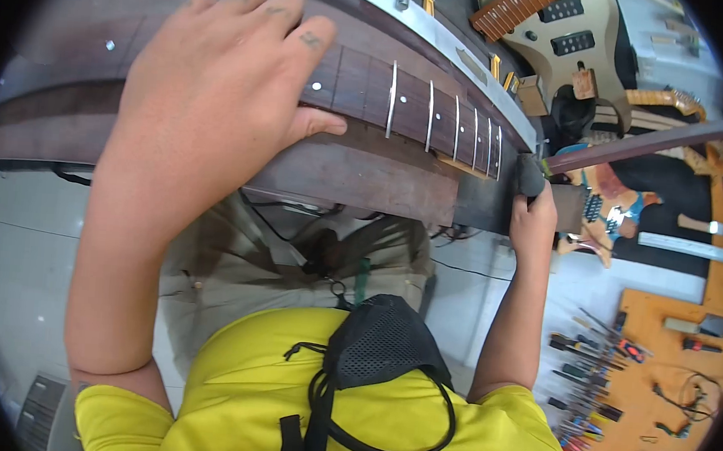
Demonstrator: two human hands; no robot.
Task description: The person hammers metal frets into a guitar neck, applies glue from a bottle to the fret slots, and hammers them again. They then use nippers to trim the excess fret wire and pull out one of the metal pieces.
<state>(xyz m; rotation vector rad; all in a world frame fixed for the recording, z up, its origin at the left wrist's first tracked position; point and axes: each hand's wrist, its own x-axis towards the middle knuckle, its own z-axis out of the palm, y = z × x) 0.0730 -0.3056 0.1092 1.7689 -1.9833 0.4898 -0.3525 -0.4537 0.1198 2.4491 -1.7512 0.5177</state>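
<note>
A guitar neck (354, 85) with a dark fretboard and pale dot inlays lies across the bench. Several shiny frets stand in its right part, while bare slots show closer to my left hand (230, 70). That hand is laid over the neck from above, fingers across the far side and thumb along the near edge. Just past the neck's right end, my right hand (536, 217) is closed around a dark grey, rounded object (530, 176). Its kind is hidden by the grip and the angle.
A dark wooden board (365, 175) runs below the neck along the bench's near edge. A long reddish-brown bar (644, 146) juts out at right. A cream electric guitar (559, 42) lies at the back. Many hand tools (590, 375) line an orange board (657, 430).
</note>
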